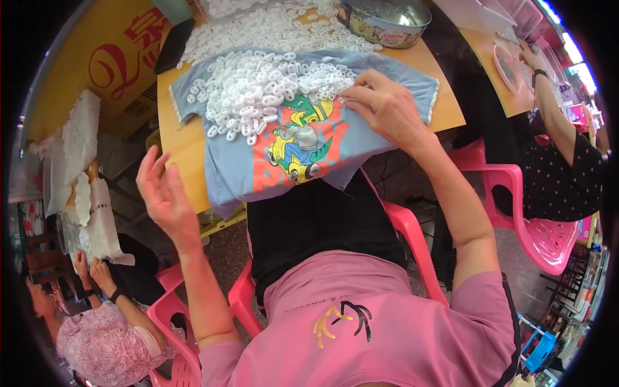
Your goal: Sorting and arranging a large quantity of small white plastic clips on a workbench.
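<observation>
A light-blue T-shirt (225,171) with a cartoon crocodile print is spread over the near edge of the table. Heaped on it are white oval plastic pieces with two holes (242,97). To the right of that heap lies a pile of smaller white plastic pieces (322,79). My right hand (390,106) is at that smaller pile's right edge, thumb and forefinger pinched on what looks like one small white piece (342,100). Off the shirt's left side, my left hand (167,200) is raised in the air with its fingers apart and nothing in it.
More white pieces (258,29) cover the far part of the wooden table (451,106). A round tin (387,26) stands at the back, and a dark phone (174,46) lies at the far left. People sit on either side; pink chair arms (412,245) flank me.
</observation>
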